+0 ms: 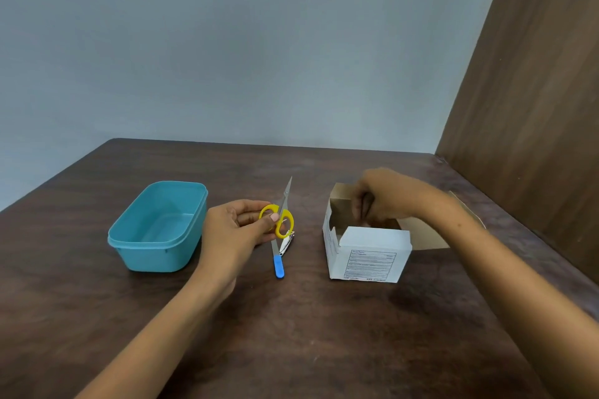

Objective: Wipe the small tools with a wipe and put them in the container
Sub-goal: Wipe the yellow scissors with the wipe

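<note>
My left hand point(236, 227) pinches the yellow handles of small scissors point(281, 210), whose blades point away toward the wall. Just below them on the table lie a nail file with a blue handle point(278, 264) and a metal nail clipper point(287, 240). An empty teal plastic container point(136, 238) stands to the left of that hand. My right hand point(382, 197) reaches down into an open white cardboard box point(366, 259), fingers curled; what the fingertips touch inside the box is hidden.
The dark wooden table point(291, 334) runs to a grey wall at the back. A brown wooden panel point(534, 91) rises at the right edge, close behind the box's open flap point(428, 236).
</note>
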{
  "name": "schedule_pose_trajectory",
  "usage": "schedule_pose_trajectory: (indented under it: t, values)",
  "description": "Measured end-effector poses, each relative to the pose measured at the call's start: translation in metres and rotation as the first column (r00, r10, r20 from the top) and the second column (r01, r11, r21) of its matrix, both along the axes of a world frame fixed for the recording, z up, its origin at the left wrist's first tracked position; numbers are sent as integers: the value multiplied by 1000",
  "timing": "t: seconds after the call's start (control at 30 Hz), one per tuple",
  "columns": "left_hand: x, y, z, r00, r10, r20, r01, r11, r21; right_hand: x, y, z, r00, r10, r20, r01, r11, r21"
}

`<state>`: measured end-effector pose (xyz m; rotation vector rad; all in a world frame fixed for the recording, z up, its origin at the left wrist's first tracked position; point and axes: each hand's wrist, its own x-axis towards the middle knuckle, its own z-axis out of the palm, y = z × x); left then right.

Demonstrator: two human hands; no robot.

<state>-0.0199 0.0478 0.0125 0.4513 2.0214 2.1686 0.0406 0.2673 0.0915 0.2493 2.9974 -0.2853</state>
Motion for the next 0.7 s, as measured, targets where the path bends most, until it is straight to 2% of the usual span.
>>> schedule_pose_trajectory:
  t: [0.1, 0.23, 0.33, 0.4, 0.43, 0.5, 0.6, 0.7]
  values:
    - [-2, -1, 0, 1000, 2, 5, -2, 1000, 18, 14, 6, 8, 988, -62, -143, 29, 974, -224]
    - [-1, -2, 2, 1000, -9, 6, 9, 999, 30, 29, 1, 8, 941, -236, -241, 87, 860, -504]
    - [1, -4, 2, 1000, -15, -3, 15, 1000, 27, 33, -14, 6, 872, -382, -306, 78, 727, -683]
    - [3, -7, 3, 1000, -15, -12, 16, 999, 29, 30, -32, 2, 798, -452, -398, 18, 678, -735]
    - [4, -8, 4, 1000, -18, -13, 18, 999, 30, 27, -43, -2, 755, -468, -460, -18, 686, -727]
    - [5, -12, 7, 1000, -6, -7, 6, 999, 42, 18, -72, -13, 677, -424, -602, -74, 774, -629]
    - [6, -19, 10, 999, 38, -1, -38, 998, 53, 5, -112, -35, 581, -247, -776, -105, 922, -373]
    - [13, -30, 3, 998, 62, -12, -61, 997, 36, -3, -128, -56, 474, -101, -874, -140, 972, -188]
